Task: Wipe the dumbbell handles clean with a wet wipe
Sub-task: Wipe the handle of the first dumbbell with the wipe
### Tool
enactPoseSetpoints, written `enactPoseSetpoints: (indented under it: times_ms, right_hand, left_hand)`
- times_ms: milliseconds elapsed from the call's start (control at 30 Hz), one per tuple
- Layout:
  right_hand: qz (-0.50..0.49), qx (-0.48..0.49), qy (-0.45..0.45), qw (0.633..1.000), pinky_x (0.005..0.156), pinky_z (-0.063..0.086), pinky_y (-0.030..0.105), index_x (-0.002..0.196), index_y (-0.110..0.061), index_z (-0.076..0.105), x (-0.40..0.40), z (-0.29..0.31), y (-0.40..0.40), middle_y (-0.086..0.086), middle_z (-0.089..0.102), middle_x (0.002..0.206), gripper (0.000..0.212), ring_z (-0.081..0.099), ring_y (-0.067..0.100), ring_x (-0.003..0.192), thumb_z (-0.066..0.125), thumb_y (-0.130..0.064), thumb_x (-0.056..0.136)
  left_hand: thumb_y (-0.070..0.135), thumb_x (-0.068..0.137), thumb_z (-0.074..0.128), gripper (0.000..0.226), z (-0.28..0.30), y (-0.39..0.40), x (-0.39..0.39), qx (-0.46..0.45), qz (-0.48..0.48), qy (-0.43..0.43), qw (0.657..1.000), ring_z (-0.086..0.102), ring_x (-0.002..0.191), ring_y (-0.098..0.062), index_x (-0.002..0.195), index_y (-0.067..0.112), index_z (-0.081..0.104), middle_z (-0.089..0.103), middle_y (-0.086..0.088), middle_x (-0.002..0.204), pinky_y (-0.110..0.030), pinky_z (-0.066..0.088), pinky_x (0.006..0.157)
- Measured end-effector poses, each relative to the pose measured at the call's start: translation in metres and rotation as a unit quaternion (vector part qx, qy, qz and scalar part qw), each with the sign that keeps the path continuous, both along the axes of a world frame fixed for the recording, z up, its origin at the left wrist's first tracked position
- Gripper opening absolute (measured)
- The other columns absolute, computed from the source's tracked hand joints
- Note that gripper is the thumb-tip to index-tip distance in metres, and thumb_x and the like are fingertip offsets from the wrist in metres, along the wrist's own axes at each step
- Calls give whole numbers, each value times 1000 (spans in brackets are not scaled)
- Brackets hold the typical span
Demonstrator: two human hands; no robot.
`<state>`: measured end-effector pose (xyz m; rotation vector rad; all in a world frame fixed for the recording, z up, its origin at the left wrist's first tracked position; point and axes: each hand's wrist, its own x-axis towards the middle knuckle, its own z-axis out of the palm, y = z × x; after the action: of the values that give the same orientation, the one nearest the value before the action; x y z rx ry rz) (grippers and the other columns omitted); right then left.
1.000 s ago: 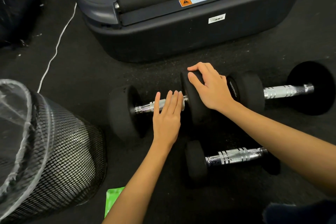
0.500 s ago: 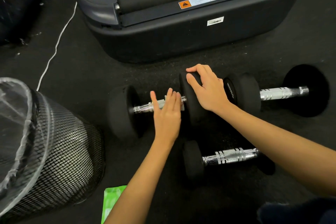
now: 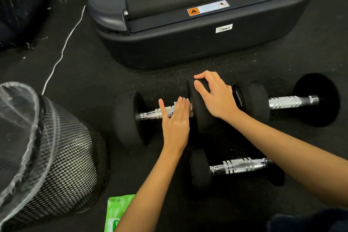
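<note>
Dumbbell [image 3: 162, 113] on the floor, long axis running left to right across the view, chrome handle [image 3: 152, 114] between two black weights. Left hand [image 3: 176, 120] lies flat on the right part of that handle, fingers extended together, not curled round the bar; a white wipe [image 3: 190, 108] shows only as an edge past the fingertips, pressed between palm and metal, so this grip is an open-palm press on the wipe, not a closed hold. Right hand [image 3: 216, 96] cups the top of the right weight [image 3: 199, 111], fingers and thumb curled over its rim, steadying it against rolling. Bare chrome lies to the left of the left hand, toward the left weight [image 3: 126, 118]; judgement: the coming stroke must travel left along the bar axis, and the left hand is the nearer one for it. Underside of the handle hidden; cannot tell whether wiped. Second dumbbell [image 3: 286, 100] just right of the first, axis likewise left to right, right hand nearer. Third dumbbell [image 3: 239, 165] nearer the person, below both forearms, handle uncovered. Green wipe pack [image 3: 117, 213] at the bottom edge, beside a mesh bin [image 3: 62, 156]. Treadmill base [image 3: 188, 43] beyond the dumbbells, apart from them. Judgement: task early, first handle partly done
</note>
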<state>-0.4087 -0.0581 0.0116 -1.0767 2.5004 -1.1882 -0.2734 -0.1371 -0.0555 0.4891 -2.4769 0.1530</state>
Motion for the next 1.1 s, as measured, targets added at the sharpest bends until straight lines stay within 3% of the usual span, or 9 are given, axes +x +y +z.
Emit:
enactPoseSetpoints:
  times_ms: [167, 300, 367, 500, 667, 867, 1000, 1100]
  right_hand:
    - [2, -2, 1, 1000, 104, 30, 47, 120, -33, 54, 0, -1, 2, -12, 51, 129, 28, 53, 9, 111, 41, -46, 99]
    - [4, 9, 6, 1000, 104, 30, 48, 121, -32, 54, -1, 0, 0, -10, 52, 130, 29, 53, 11, 114, 40, -46, 99]
    - [8, 14, 7, 1000, 105, 28, 48, 121, -33, 53, -2, 0, 1, -10, 51, 131, 30, 52, 12, 117, 39, -47, 99]
    - [14, 14, 14, 1000, 102, 26, 43, 121, -33, 53, -2, -1, 3, -12, 50, 130, 30, 52, 12, 116, 39, -47, 99]
    - [11, 10, 12, 1000, 103, 27, 44, 122, -32, 53, 0, -3, 1, -11, 50, 130, 30, 52, 12, 117, 39, -47, 99]
    - [9, 28, 24, 999, 105, 27, 45, 122, -33, 53, -3, -1, 2, -10, 51, 132, 31, 51, 13, 118, 38, -47, 99]
    - [12, 36, 29, 999, 106, 27, 47, 123, -32, 53, -2, 0, 2, -10, 51, 133, 32, 51, 13, 118, 38, -48, 99]
    - [12, 37, 30, 999, 106, 27, 46, 123, -33, 52, -2, 1, 2, -10, 51, 132, 31, 51, 13, 119, 38, -48, 99]
  left_hand:
    - [-13, 80, 66, 47, 1, -9, 26, 48, 16, 54, 997, 60, 122, -20, 122, 7, 67, 69, -5, 123, -61, -1, 118]
    - [-6, 85, 61, 22, 14, -6, 9, 93, 66, 38, 993, 67, 86, -15, 94, 12, 68, 67, 3, 87, -64, 6, 118]
    - [-1, 84, 61, 18, 18, -5, -3, 108, 53, 33, 992, 65, 77, -14, 89, 14, 68, 65, 4, 79, -64, 10, 117]
    - [8, 90, 61, 16, 12, -13, 6, 117, 30, 36, 992, 66, 87, -12, 100, 16, 70, 70, 6, 91, -61, 14, 118]
    - [10, 94, 57, 21, 4, -11, 16, 130, 84, 51, 987, 65, 103, -16, 111, 13, 69, 70, 2, 106, -57, 13, 119]
    - [-7, 80, 64, 40, -1, 0, -7, 137, -13, 60, 989, 64, 115, -20, 118, 4, 69, 71, -6, 117, -47, 4, 122]
    - [-5, 87, 55, 39, -11, -13, 11, 115, -70, 91, 987, 60, 123, -20, 122, 4, 67, 68, -5, 125, -50, 12, 122]
    - [-5, 88, 56, 38, -10, -19, 18, 95, -78, 86, 989, 59, 123, -20, 122, 6, 68, 67, -5, 127, -52, 9, 122]
